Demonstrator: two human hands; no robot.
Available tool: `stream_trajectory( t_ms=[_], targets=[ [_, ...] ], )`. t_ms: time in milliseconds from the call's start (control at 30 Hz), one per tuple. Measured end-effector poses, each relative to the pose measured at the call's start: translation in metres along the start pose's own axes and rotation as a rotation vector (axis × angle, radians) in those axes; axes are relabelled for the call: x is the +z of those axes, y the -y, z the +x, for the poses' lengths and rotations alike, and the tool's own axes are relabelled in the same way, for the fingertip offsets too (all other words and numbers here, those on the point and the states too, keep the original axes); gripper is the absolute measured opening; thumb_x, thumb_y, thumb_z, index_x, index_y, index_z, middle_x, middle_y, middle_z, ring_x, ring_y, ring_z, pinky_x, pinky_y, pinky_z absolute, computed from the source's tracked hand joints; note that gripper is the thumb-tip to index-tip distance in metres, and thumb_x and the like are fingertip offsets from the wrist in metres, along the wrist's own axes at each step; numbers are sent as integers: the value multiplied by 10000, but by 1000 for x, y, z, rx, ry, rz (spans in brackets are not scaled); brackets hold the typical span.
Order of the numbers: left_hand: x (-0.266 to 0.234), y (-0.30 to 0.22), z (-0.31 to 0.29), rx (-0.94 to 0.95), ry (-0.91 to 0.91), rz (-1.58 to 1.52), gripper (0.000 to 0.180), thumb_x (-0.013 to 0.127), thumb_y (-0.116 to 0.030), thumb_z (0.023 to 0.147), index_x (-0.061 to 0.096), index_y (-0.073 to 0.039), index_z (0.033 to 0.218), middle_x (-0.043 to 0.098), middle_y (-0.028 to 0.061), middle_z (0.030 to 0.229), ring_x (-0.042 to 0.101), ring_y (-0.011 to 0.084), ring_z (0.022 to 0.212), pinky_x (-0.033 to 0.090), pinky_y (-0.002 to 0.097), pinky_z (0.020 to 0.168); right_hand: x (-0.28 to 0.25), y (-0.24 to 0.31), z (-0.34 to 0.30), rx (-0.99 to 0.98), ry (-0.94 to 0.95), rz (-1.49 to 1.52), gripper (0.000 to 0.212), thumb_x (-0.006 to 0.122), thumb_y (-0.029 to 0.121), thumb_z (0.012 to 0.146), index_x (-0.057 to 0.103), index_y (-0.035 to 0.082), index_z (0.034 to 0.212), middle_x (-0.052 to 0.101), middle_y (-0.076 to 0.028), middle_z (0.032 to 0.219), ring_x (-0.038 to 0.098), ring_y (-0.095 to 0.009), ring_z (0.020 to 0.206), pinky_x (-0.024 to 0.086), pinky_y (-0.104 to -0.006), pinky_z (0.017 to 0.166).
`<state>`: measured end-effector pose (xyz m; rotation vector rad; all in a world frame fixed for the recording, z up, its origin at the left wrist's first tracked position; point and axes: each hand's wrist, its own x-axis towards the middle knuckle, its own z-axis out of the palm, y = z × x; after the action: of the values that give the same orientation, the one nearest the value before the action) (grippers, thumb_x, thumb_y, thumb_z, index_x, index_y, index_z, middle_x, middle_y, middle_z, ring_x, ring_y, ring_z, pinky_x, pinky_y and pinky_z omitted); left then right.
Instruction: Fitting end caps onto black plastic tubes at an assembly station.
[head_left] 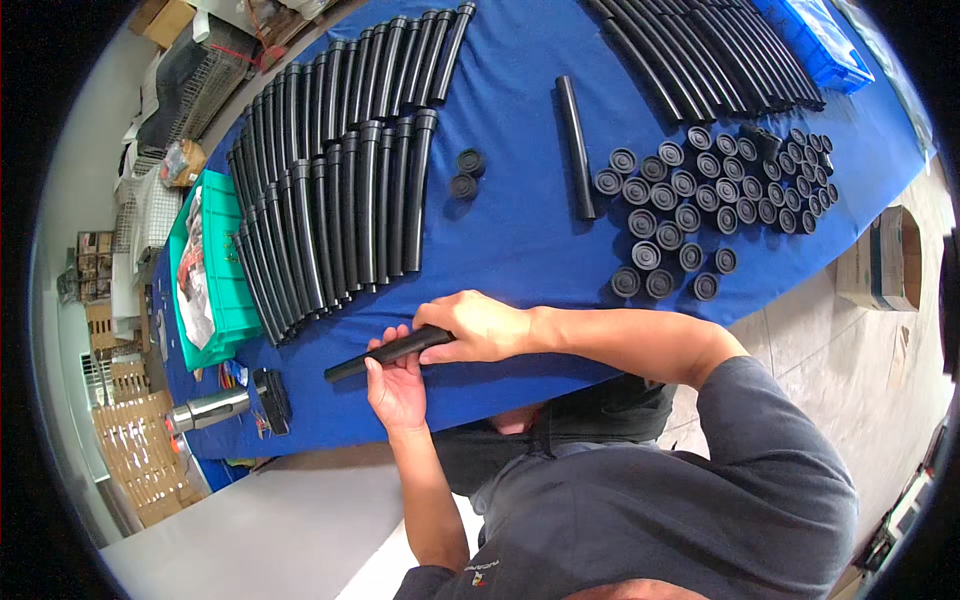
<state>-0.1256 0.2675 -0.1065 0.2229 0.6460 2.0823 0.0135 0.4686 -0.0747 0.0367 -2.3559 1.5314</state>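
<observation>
A black plastic tube lies tilted between my hands, just above the near edge of the blue-covered table. My left hand is closed around its middle from below, thumb on the near side. My right hand wraps over the tube's right end; whether a cap sits there is hidden under the fingers. Beyond my hands, two round black caps lie on the cloth. To their right rests a single loose black tube. Several more round caps stand grouped on the right.
Two rows of black tubes with capped ends fill the left side. Plain tubes lie at the far right beside a blue crate. A green bin with bags and a steel tumbler stand at the left edge.
</observation>
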Motion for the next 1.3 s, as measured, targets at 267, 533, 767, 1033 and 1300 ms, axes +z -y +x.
stream_trajectory(
  t_ms=[267,533,767,1033,1300],
  targets=[
    [1,0,2,4,12,-21,365,524,-252,1025,549,35,1248,534,239,1379,461,362,1348,385,515,1152,10,-4,-3,-127,-125,-70,328,717,209,821,576,35,1059,620,-180,901,647,-406,820,538,-491,691],
    [-4,-1,2,-8,1,-50,338,542,-235,1016,571,7,1250,543,247,1371,457,386,1350,365,541,1157,14,-1,-2,-170,-154,-128,387,719,257,851,583,12,1118,654,-202,863,658,-406,777,529,-464,689],
    [2,0,2,8,-19,11,328,557,-246,1009,580,-7,1233,558,237,1355,474,381,1336,373,532,1151,8,2,-3,-133,-122,-202,387,723,273,838,600,0,1084,655,-208,854,666,-401,790,534,-468,679],
    [8,4,3,11,-102,81,321,597,-250,988,581,-34,1224,576,217,1339,493,370,1321,416,531,1118,9,-6,1,-50,-177,-38,377,724,281,851,617,-8,1068,664,-210,806,669,-390,764,516,-440,684],
    [3,3,1,8,-44,-28,310,560,-238,1007,579,-25,1231,561,228,1357,479,384,1332,413,536,1119,0,0,2,97,43,81,298,694,218,841,601,19,1043,629,-189,882,645,-407,816,531,-486,709]
  ],
)
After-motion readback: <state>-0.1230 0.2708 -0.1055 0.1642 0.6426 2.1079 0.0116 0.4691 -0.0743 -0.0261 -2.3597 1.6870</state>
